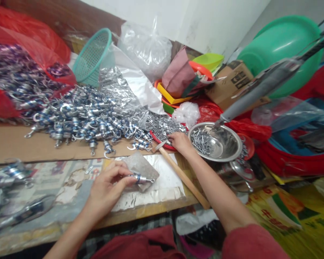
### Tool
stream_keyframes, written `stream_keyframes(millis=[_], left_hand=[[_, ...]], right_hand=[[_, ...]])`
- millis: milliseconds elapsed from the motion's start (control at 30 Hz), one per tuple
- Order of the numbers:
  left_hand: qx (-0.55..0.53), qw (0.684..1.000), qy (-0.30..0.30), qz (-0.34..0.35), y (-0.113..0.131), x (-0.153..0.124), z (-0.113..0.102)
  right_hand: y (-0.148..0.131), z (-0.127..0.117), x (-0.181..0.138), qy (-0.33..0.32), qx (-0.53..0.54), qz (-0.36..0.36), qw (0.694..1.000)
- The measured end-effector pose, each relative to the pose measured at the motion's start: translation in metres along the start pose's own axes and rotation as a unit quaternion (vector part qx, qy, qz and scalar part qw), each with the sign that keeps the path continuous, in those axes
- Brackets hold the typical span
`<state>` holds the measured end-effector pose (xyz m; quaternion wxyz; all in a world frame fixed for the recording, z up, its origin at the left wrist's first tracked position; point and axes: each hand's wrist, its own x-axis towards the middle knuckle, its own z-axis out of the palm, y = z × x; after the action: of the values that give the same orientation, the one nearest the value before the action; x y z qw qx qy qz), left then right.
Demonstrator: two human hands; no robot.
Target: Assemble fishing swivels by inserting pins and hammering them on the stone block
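My left hand (109, 185) is closed around a small metal hook fitting (140, 177) with a blue band; its eye end points right, over a grey block (143, 167). The fingers hide its other end. My right hand (181, 144) is at the edge of a red tray (166, 144) heaped with small flat metal pieces (164, 126). Its fingertips are pinched together, and what they hold is too small to make out. Just below them lies a hammer (183, 177), its wooden handle slanting toward the table's front edge.
Piled hook fittings (89, 111) cover the back left; more lie at front left. A steel bowl (232, 144) of metal pins stands right of my right hand, with a grey tool (259, 90) slanting above it. A teal basket (93, 57) and a cardboard box (232, 84) stand behind.
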<state>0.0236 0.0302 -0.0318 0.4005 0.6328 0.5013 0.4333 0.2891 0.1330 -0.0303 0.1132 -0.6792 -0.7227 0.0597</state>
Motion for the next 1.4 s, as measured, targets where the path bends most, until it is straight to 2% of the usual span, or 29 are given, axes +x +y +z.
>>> stream_keyframes(millis=[167, 333, 400, 500, 533, 600, 667, 733, 867, 967, 1167, 1300, 1400], left_hand=[[-0.004, 1.0, -0.023, -0.006, 0.001, 0.0, -0.001], [-0.003, 1.0, -0.019, 0.005, 0.0, -0.004, -0.005], [-0.004, 1.0, -0.028, 0.007, 0.0, -0.004, -0.006], [-0.012, 0.999, -0.023, -0.021, 0.001, -0.004, -0.005], [-0.022, 0.999, -0.013, -0.037, 0.001, -0.004, -0.004], [-0.05, 0.996, 0.005, -0.072, -0.001, -0.003, -0.001], [-0.074, 0.993, 0.008, -0.092, -0.003, -0.003, 0.001], [-0.071, 0.993, 0.004, -0.093, -0.004, -0.003, 0.002], [-0.037, 0.998, -0.01, -0.048, 0.0, -0.003, -0.001], [-0.05, 0.998, -0.022, -0.029, 0.004, -0.002, -0.002], [-0.068, 0.995, -0.01, -0.069, 0.003, -0.003, -0.003], [-0.098, 0.99, 0.011, -0.098, 0.004, -0.004, -0.006], [-0.08, 0.993, -0.011, -0.09, 0.01, -0.003, -0.008]], right_hand=[[-0.011, 0.009, 0.014, -0.023, -0.032, 0.031, 0.999], [-0.01, -0.008, 0.014, -0.001, 0.011, 0.035, 0.999], [-0.017, -0.015, 0.002, 0.026, 0.048, 0.032, 0.998], [-0.047, -0.017, -0.035, 0.043, 0.126, 0.008, 0.991], [-0.061, -0.015, -0.05, 0.038, 0.167, -0.016, 0.985], [-0.087, -0.008, -0.078, 0.027, 0.354, -0.114, 0.928], [-0.106, 0.0, -0.097, 0.029, 0.44, -0.139, 0.887], [-0.115, 0.005, -0.105, 0.023, 0.476, -0.136, 0.869], [-0.112, 0.009, -0.104, 0.01, 0.513, -0.128, 0.849], [-0.109, 0.011, -0.103, 0.014, 0.523, -0.123, 0.843], [-0.111, 0.013, -0.111, 0.041, 0.497, -0.143, 0.855], [-0.105, 0.012, -0.118, 0.104, 0.373, -0.253, 0.886], [-0.1, 0.011, -0.122, 0.165, 0.266, -0.351, 0.882]])
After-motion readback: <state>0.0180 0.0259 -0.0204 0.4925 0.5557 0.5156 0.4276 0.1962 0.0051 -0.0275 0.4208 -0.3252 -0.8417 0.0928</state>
